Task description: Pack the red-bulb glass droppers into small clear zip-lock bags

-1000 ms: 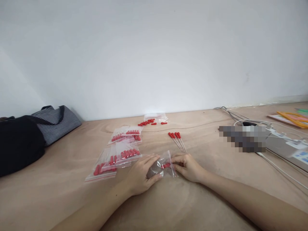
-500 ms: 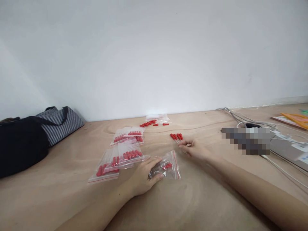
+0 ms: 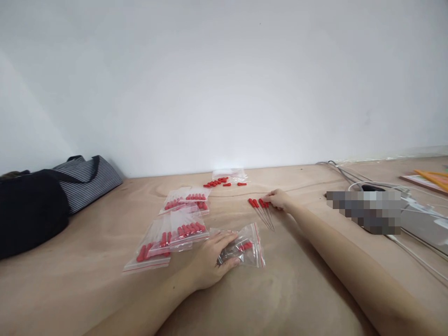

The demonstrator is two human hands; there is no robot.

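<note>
My left hand [image 3: 215, 256] grips a clear zip bag [image 3: 257, 242] with a red line along its opening. Red rubber bulbs [image 3: 246, 246] show through its plastic. To the right, several glass droppers [image 3: 263, 215] with red bulbs and thin stems lie fanned on the table. The fingertips of my right hand [image 3: 277, 199] are closed at the bulb of the rightmost dropper, partly hiding it. Left of my left hand, several filled zip bags [image 3: 191, 235] with red bulbs inside overlap, and more filled bags [image 3: 185, 198] lie behind them.
Loose red bulbs [image 3: 215, 182] and thin clear stems [image 3: 238, 177] lie by a plastic bag near the wall [image 3: 224, 93]. A black and striped bag [image 3: 84, 186] sits left. Cables [image 3: 343, 172], a blurred-out object [image 3: 364, 212] and a grey device [image 3: 427, 228] are right.
My right hand has moved away from me, from the droppers' stems up to the bulbs, uncovering the stems. My left hand stays on the zip bag.
</note>
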